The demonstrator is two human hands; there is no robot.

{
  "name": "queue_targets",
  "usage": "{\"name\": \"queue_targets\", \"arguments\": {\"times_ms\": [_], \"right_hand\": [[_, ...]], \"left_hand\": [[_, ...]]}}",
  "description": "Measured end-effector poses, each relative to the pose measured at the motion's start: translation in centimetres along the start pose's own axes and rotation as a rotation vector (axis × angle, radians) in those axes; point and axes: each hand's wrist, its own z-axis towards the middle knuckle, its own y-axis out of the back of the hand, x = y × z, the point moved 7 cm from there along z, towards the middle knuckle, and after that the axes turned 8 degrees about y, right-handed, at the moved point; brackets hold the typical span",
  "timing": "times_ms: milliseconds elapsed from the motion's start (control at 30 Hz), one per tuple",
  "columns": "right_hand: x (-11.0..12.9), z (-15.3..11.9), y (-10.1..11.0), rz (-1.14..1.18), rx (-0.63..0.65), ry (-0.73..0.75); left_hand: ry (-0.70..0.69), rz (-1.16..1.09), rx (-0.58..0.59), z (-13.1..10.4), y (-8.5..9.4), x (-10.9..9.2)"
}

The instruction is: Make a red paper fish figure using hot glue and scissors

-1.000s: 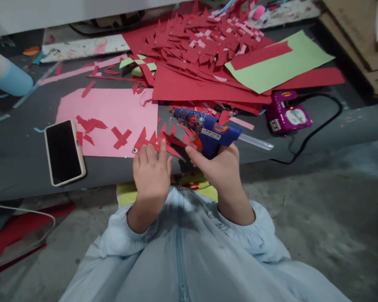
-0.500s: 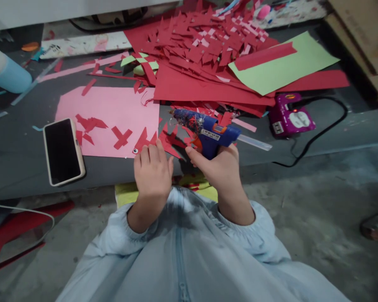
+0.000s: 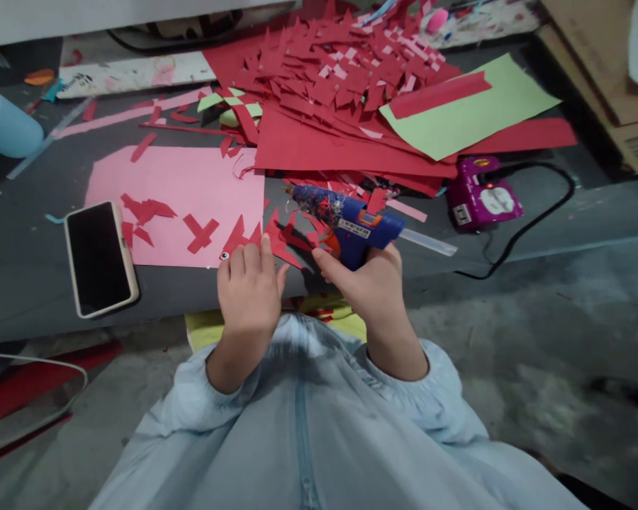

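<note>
My left hand (image 3: 249,289) lies flat, palm down, at the table's front edge. Its fingers rest on a red paper cutout (image 3: 237,236) with a googly eye, which overlaps the lower right of a pink paper sheet (image 3: 202,180). Wrapped round the handle of a blue hot glue gun (image 3: 375,225) is my right hand (image 3: 375,287). The gun's smeared nozzle points left, above more red paper pieces (image 3: 284,244), and a clear glue stick (image 3: 430,243) sticks out of its back. The palm side of my left hand is hidden.
A phone (image 3: 101,258) lies at the left, with a light-blue cup (image 3: 10,127) behind it. Red cutouts (image 3: 340,64) are heaped at the back beside a green sheet (image 3: 468,106). On the right are a purple power box (image 3: 481,202), a black cord (image 3: 536,219) and cardboard boxes (image 3: 606,64).
The whole view has shifted slightly. My left hand stays flat on the cutout and my right hand keeps the glue gun in nearly the same position. A dark shape at the right edge has moved.
</note>
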Motion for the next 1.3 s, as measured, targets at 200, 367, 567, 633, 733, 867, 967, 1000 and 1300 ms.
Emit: {"name": "queue_targets", "arguments": {"times_ms": [200,367,567,633,733,867,967,1000,1300], "right_hand": [[0.1,-0.3,0.5,0.033,-0.005,-0.020],[0.2,-0.5,1.0,-0.001,-0.009,-0.016],[-0.4,-0.5,1.3,-0.013,-0.022,-0.053],[-0.3,-0.5,1.5,-0.007,-0.023,-0.054],[-0.3,-0.4,1.7,0.007,-0.028,-0.055],[-0.4,-0.5,1.6,0.033,-0.028,-0.062],[-0.6,-0.7,1.7,0.030,-0.042,-0.074],[-0.6,-0.7,1.8,0.032,-0.047,-0.072],[-0.5,-0.8,2.7,0.020,-0.052,-0.039]], "left_hand": [[-0.022,0.010,0.002,-0.1,0.1,-0.2],[-0.023,0.032,0.047,0.1,0.2,-0.5],[-0.021,0.040,0.143,0.0,0.5,-1.0],[-0.028,0.049,0.166,-0.2,0.6,-1.1],[-0.034,0.078,0.189,-0.5,0.6,-1.3],[-0.034,0.094,0.209,-0.6,0.5,-1.4],[-0.016,0.070,0.196,-0.5,0.4,-1.3],[-0.004,0.060,0.190,-0.4,0.4,-1.2],[-0.013,0.079,0.133,0.1,0.6,-0.7]]}}
